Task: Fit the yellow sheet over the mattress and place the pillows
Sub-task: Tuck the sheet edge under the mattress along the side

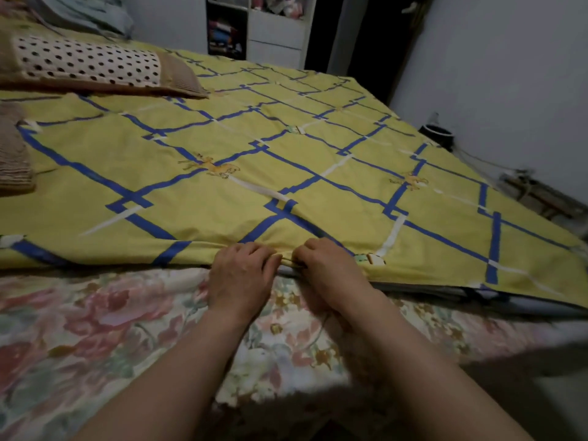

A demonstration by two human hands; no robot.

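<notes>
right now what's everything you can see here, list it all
yellow sheet: one, yellow with blue and white grid lines, spread over the bed top
floral mattress: one, pink and cream flowers, bare along the near edge
dotted pillow: one, white with dark dots and brown ends, far left on the sheet
brown pillow: one, partly out of view at the left edge
shelf unit: one, white, by the far wall
left hand: grips the sheet's near hem
right hand: grips the hem beside it

You see the yellow sheet [197, 192] with blue and white crossing lines and small orange figures, maybe animals. The mattress [95, 329] has pink flowers. One pillow [89, 63] shows black dots on white.
</notes>
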